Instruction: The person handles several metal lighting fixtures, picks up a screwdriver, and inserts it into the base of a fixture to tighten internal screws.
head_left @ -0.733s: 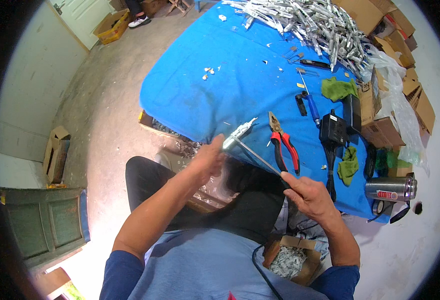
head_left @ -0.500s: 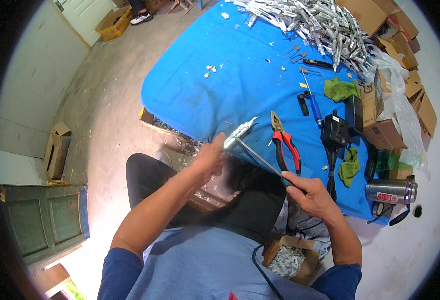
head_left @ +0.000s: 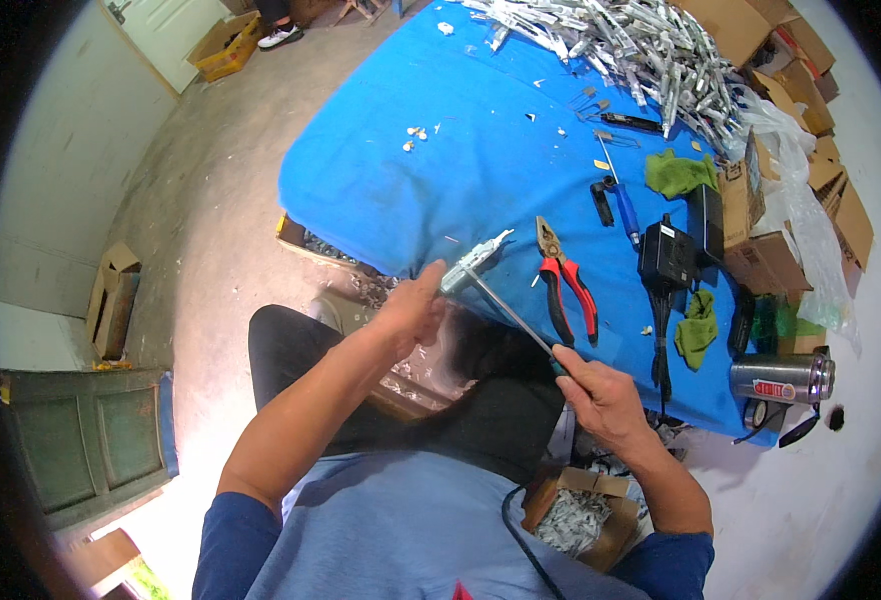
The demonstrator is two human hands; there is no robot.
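My left hand [head_left: 419,305] is closed on one end of a slim whitish-grey plastic part [head_left: 473,264], whose narrow tip points away over the table's near edge. In my right hand [head_left: 604,392] is a screwdriver [head_left: 509,312] with a long metal shaft; only a bit of its dark green handle shows between the fingers. The shaft's tip meets the side of the plastic part; whether it is wedged into it I cannot make out. Just right of the part lie combination pliers [head_left: 565,282] with red and black handles, jaws pointing away.
On the blue cloth [head_left: 361,180] a heap of similar whitish parts [head_left: 651,50] lies far right. Along the right side are a blue screwdriver [head_left: 625,212], a black power adapter [head_left: 667,252], green cloths [head_left: 683,174], cardboard boxes and a steel flask [head_left: 776,378]. A box of scraps [head_left: 576,520] stands below.
My right hand has shifted slightly left and toward the part, with the screwdriver shaft still against it. The left hand keeps its hold, and the whole view has shifted a little.
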